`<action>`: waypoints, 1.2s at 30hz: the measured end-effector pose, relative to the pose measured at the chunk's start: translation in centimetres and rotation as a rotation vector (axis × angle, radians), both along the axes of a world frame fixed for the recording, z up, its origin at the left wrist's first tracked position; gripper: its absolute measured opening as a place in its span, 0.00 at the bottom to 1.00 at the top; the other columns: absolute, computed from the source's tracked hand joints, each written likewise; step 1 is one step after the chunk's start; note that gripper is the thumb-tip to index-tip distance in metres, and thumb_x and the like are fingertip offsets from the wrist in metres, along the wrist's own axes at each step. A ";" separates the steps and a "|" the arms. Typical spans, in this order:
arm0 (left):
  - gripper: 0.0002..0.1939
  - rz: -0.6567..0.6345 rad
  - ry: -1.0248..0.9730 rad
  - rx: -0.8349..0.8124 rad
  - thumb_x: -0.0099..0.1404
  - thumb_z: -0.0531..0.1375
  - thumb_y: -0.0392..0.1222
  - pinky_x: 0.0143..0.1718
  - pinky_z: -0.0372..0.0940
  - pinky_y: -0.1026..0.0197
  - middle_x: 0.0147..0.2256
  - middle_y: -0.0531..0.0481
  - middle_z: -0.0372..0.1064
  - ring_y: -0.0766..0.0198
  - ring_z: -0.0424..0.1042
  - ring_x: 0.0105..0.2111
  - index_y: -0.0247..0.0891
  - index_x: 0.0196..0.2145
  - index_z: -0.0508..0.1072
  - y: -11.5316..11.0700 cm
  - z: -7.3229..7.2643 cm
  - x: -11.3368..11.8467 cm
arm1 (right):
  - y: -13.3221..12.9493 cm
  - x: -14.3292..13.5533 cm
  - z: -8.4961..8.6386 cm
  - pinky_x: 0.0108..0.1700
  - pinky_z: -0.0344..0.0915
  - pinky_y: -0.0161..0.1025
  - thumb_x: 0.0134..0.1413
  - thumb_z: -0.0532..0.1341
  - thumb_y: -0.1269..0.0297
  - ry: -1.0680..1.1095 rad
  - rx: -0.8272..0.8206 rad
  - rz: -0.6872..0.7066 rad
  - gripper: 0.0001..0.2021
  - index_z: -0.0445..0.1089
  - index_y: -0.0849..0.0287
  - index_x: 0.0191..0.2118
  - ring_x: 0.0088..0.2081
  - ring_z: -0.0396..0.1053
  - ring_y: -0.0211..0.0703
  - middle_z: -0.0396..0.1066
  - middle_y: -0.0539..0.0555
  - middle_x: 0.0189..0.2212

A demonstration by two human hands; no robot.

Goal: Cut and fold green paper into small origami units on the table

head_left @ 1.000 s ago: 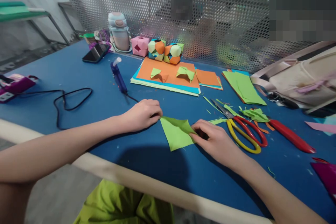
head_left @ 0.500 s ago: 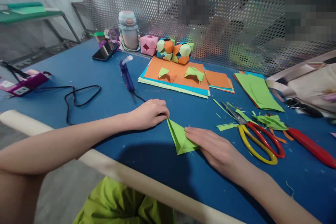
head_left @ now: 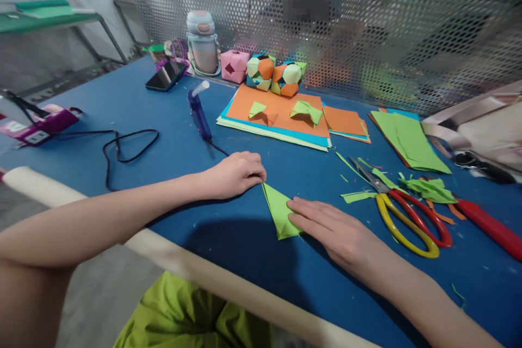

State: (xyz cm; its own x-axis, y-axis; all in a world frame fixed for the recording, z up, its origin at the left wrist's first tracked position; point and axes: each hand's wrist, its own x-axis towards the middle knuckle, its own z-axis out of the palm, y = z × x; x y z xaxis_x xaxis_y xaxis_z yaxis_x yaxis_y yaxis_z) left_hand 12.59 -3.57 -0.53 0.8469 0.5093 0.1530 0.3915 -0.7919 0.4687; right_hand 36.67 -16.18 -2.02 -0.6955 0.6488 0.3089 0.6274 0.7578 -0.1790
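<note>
The green paper (head_left: pixel 278 211), just flattened beneath straightened fingers of the right hand (head_left: pixel 340 228), seems folded, its corner pinched by the left hand (head_left: pixel 234 175).

No text, label, brand, number or sign legible on anything in view.
</note>
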 end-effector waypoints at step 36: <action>0.10 0.037 -0.028 0.047 0.64 0.53 0.32 0.40 0.62 0.62 0.31 0.47 0.68 0.64 0.67 0.35 0.33 0.33 0.75 0.0 0.1 0.1 | -0.3 -0.4 0.3 0.55 0.64 0.53 0.62 0.48 0.77 -0.073 0.067 0.031 0.17 0.65 0.65 0.52 0.61 0.56 0.51 0.65 0.66 0.55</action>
State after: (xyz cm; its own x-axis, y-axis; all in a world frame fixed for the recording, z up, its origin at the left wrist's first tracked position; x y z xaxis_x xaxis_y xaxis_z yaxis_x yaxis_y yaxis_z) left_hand 12.69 -3.58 -0.47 0.8230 0.5315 0.2003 0.4080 -0.7985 0.4426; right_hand 36.27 -16.52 -1.76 -0.7372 0.6062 0.2985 0.6129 0.7858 -0.0822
